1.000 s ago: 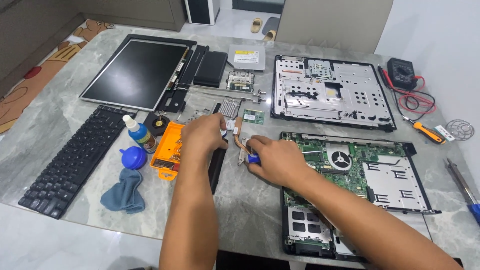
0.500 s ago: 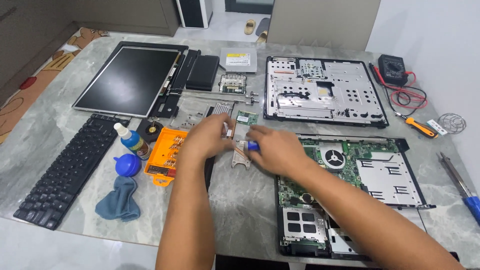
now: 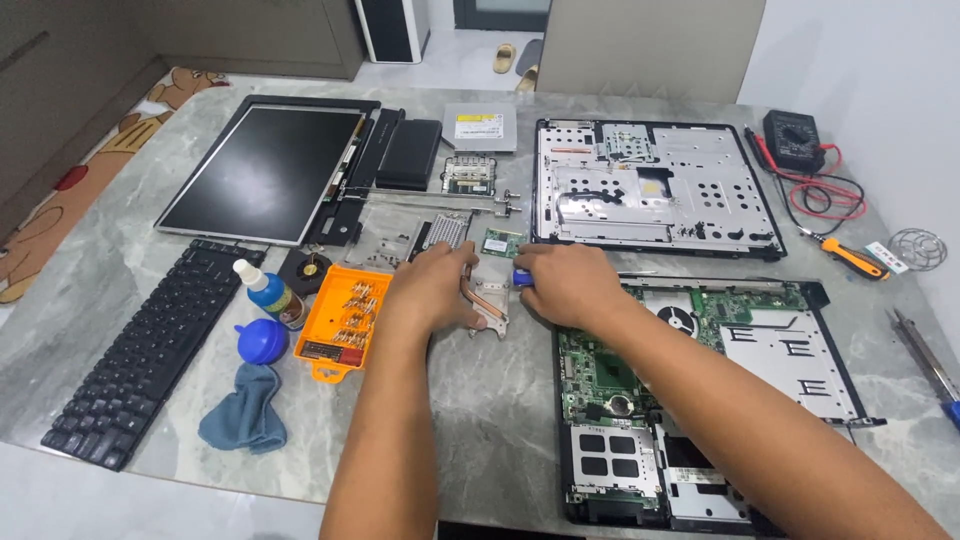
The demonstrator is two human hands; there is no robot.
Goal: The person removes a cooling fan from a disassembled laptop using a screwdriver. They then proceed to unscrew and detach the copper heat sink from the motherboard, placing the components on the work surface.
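Here, in the head view, both hands meet over a grey marble table [image 3: 480, 440] strewn with laptop parts. The left hand [image 3: 432, 290] lies palm down with its fingers curled together on a copper heat pipe assembly [image 3: 488, 300], pinning it to the stone; the metal shows just past its fingertips, between the two hands. The right hand [image 3: 565, 285] has its fingers wrapped tight around a blue-handled screwdriver [image 3: 521, 278], only the blue end peeking out at the thumb side, right beside the copper part.

Just beyond the fingertips lies a small green circuit card [image 3: 502, 242], and farther beyond it a silver optical drive [image 3: 480, 126]. Outward of the left hand's knuckles sits an orange screw tray [image 3: 345, 320], then a glue bottle [image 3: 265, 290], a blue air blower [image 3: 262, 341], a blue cloth [image 3: 243, 420] and a black keyboard [image 3: 150, 350]. Under the right wrist is the open laptop base [image 3: 700, 400] with its green board. Beyond the right hand rests the silver chassis cover [image 3: 650, 185]; well off to its outer side lie a multimeter [image 3: 795, 130] and an orange screwdriver [image 3: 850, 258].
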